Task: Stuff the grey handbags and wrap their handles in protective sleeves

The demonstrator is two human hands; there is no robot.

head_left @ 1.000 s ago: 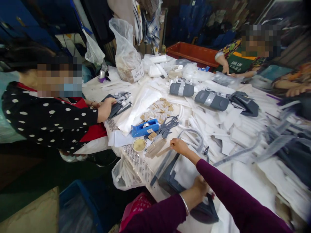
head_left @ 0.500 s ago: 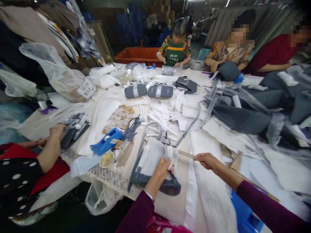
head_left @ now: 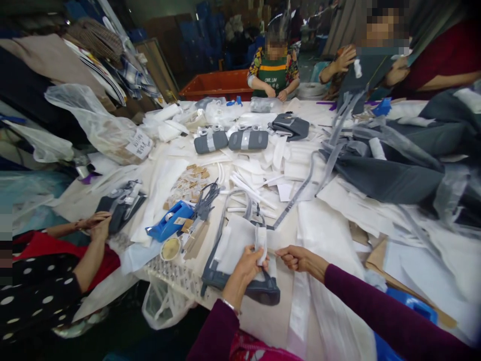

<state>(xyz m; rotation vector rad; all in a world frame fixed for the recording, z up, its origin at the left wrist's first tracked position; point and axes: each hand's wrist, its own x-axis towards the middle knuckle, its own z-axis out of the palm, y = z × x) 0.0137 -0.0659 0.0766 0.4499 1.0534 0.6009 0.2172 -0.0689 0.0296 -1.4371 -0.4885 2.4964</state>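
Note:
In the head view, a dark grey handbag (head_left: 251,292) lies in front of me, its front covered by a white sheet (head_left: 229,243). My left hand (head_left: 244,268) is closed around a strap wrapped in white padding (head_left: 260,236), which rises upright over the bag. Just right of it, my right hand (head_left: 302,259) pinches a thin beige strip (head_left: 274,251). Only a short end of the strip shows, close to the left fingertips; I cannot tell if it touches the padding. Long grey handles wrapped in clear plastic (head_left: 295,200) extend behind the bag.
Left of the bag are a blue tape dispenser (head_left: 170,220), a round tub (head_left: 170,248) and grey cords (head_left: 205,200). Wrapped grey bags (head_left: 248,140) lie farther back, with dark bags (head_left: 391,170) heaped at right. A co-worker's hands (head_left: 98,223) work at left; others sit across.
My right hand has moved left with the beige strip, up to the wrapped strap. My left hand keeps its hold. Across the table, a co-worker has raised a dark grey bag.

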